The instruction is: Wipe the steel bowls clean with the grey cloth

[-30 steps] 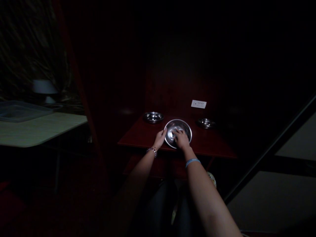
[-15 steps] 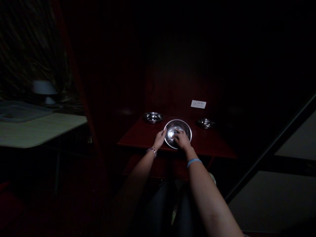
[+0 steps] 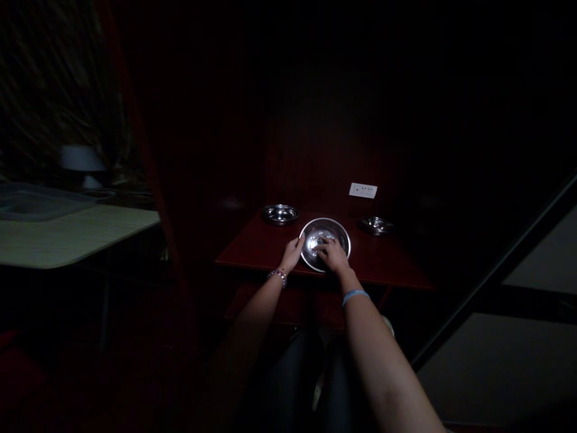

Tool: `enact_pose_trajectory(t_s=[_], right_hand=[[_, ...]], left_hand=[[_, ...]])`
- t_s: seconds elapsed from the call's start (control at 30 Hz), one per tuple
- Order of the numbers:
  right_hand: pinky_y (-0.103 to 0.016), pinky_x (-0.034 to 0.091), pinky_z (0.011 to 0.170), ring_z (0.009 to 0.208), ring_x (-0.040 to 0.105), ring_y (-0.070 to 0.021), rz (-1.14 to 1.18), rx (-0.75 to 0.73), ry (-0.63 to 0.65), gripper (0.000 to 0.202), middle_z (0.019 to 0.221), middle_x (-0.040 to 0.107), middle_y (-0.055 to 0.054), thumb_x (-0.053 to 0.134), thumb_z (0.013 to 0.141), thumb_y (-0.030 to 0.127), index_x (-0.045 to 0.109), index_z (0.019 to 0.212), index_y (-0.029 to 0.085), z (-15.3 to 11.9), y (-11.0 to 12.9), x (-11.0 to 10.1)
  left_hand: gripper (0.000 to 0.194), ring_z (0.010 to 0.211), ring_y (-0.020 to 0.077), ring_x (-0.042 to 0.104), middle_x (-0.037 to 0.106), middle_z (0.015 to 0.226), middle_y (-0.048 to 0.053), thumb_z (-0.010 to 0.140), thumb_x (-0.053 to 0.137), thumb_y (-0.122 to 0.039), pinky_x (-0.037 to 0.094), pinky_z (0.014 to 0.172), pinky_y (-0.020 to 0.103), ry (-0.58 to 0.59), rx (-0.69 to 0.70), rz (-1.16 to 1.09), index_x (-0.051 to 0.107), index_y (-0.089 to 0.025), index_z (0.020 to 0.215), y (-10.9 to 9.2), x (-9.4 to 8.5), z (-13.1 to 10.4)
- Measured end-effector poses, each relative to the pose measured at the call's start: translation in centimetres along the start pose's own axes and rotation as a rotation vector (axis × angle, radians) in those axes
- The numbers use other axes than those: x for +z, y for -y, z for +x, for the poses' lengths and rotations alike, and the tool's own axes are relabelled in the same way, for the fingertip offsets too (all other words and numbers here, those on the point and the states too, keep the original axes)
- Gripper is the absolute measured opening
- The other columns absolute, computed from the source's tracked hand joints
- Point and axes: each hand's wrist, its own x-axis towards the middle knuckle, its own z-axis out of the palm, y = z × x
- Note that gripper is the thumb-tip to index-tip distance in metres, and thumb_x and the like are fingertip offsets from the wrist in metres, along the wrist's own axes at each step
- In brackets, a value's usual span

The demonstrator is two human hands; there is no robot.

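A shiny metal bowl [image 3: 310,254] is held tilted toward me over the front part of the red table. My left hand [image 3: 293,252] grips the bowl's left rim, thumb on the near side and the other fingers hidden behind it. Inside the bowl is my right hand [image 3: 332,254], its visible fingers stretched out and apart, close to the inner bottom. Dim light hides whether the fingertips touch the metal. Two smaller metal bowls stand farther back, one bowl [image 3: 280,214] at the left and another bowl [image 3: 377,225] at the right.
The dark red table [image 3: 252,246] meets a dark panel with a white power socket [image 3: 363,190]. Off to the left, a pale table [image 3: 90,234] carries a clear plastic bin [image 3: 45,201], and a white lamp [image 3: 83,159] stands behind. A slanted dark edge runs along the right.
The fingers of my right hand have shifted slightly inside the bowl. My left hand and the bowls look the same.
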Motion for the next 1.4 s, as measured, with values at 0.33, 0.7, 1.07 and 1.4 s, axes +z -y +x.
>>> enact_pose_trajectory(t_s=[0.33, 0.7, 1.07, 1.4], right_hand=[[-0.039, 0.042, 0.105, 0.131, 0.041, -0.026, -0.152, 0.079, -0.13, 0.031, 0.149, 0.05, -0.001, 0.051, 0.097, 0.031, 0.071, 0.121, 0.031, -0.27, 0.0, -0.23], [-0.04, 0.042, 0.1, 0.128, 0.041, -0.0289, -0.186, 0.161, -0.131, 0.035, 0.147, 0.049, -0.005, 0.048, 0.098, 0.038, 0.07, 0.124, 0.032, -0.56, 0.59, -0.81], [-0.039, 0.043, 0.099, 0.127, 0.042, -0.0284, -0.173, 0.145, -0.116, 0.034, 0.145, 0.051, -0.004, 0.047, 0.098, 0.043, 0.073, 0.118, 0.033, -0.65, 0.52, -0.73], [-0.039, 0.042, 0.1, 0.129, 0.041, -0.0283, -0.177, 0.148, -0.102, 0.034, 0.146, 0.051, -0.004, 0.049, 0.098, 0.042, 0.072, 0.121, 0.033, -0.54, 0.27, -0.52]], left_hand=[[0.046, 0.076, 0.0201, 0.063, 0.072, 0.083, 0.008, 0.085, 0.057, -0.056, 0.048, 0.072, 0.029, 0.017, 0.006, 0.054, 0.07, -0.013, 0.089, -0.12, -0.08, -0.18], [0.043, 0.076, 0.0213, 0.064, 0.072, 0.08, 0.008, 0.085, 0.057, -0.054, 0.049, 0.07, 0.03, -0.007, 0.016, 0.082, 0.07, -0.013, 0.087, 0.49, -0.11, 0.08], [0.043, 0.08, 0.0216, 0.066, 0.073, 0.087, 0.009, 0.086, 0.055, -0.052, 0.05, 0.075, 0.031, -0.005, 0.017, 0.085, 0.07, -0.012, 0.09, 0.35, -0.15, 0.0], [0.041, 0.08, 0.0222, 0.067, 0.074, 0.086, 0.009, 0.086, 0.057, -0.051, 0.05, 0.075, 0.032, -0.012, 0.02, 0.084, 0.071, -0.012, 0.09, 0.58, -0.17, 0.1]])
